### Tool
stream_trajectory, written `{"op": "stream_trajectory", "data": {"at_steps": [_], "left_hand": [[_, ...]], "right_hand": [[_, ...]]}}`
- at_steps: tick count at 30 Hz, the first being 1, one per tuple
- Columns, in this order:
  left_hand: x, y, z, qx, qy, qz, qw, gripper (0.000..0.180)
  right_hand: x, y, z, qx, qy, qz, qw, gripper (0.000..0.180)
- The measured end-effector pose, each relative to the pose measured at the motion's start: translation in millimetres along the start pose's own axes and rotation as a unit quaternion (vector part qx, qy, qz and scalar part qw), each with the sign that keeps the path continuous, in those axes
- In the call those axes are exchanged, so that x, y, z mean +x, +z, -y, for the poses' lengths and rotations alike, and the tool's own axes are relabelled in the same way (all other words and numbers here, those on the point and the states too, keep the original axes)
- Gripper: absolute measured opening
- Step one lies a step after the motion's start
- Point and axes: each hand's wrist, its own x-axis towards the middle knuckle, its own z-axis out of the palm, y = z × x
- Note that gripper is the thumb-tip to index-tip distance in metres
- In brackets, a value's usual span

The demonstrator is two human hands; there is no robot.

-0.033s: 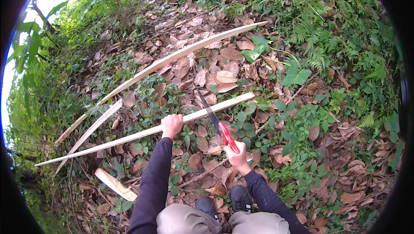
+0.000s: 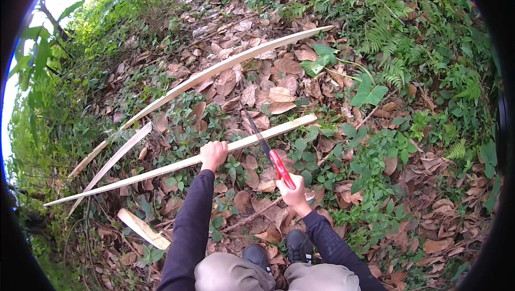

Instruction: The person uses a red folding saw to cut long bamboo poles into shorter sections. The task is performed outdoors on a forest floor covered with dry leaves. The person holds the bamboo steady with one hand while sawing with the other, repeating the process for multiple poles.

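This was an outdoor spot, most likely a wooded hillside or forest edge. The ground [image 2: 257, 92] was bare earth thick with dry brown fallen leaves [image 2: 279, 95], ringed by ferns [image 2: 386, 38] and low green creepers [image 2: 370, 146]. Broad-leaved shrubs [image 2: 37, 49] stood against bright sky at the left rim. Long pale split strips of wood [image 2: 225, 68] and a short offcut [image 2: 142, 228] lay across the litter, marking it as a rough open-air woodcutting place.
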Motion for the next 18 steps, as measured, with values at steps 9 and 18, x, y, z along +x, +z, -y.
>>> {"op": "stream_trajectory", "data": {"at_steps": [9, 18], "left_hand": [[-9, 0, -2, 0.002, 0.01, -0.057, 0.998, 0.029], [-30, 5, -6, -0.016, 0.018, -0.033, 0.999, 0.024]], "right_hand": [[-58, -26, 9, -0.101, -0.073, 0.033, 0.992, 0.023], [-74, -20, -5, -0.063, -0.073, 0.006, 0.995, 0.021]]}}
